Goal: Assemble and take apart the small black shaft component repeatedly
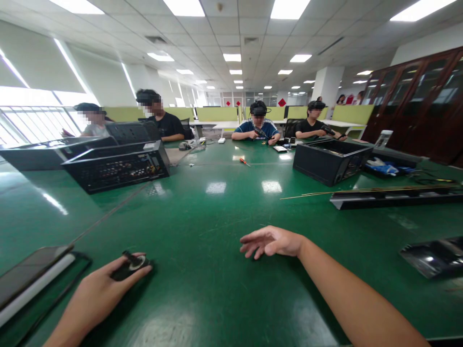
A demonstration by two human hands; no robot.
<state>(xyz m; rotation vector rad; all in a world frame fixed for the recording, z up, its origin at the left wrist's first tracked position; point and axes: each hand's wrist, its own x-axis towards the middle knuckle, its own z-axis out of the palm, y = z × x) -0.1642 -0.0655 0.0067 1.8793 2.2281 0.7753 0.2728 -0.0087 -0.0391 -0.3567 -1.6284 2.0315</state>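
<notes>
My left hand (99,289) is at the lower left, its thumb and fingers around a small dark round part (136,262). That part has a pale ring on top and a short black stub sticking up; its exact kind does not show. It is at or just above the green tabletop (202,270). My right hand (277,242) hovers over the middle of the table with its fingers loosely spread and nothing in them. Beside my left forearm lies a flat dark device with a pale edge (39,272), with a black cable (60,299) next to it.
Dark computer cases (115,166) stand at the left, and another open case (331,161) at the right. A long black channel (394,196) with thin rods lies before it. A black tray-like part (434,255) is at far right. Across the table, an orange screwdriver (244,162) lies near several seated people.
</notes>
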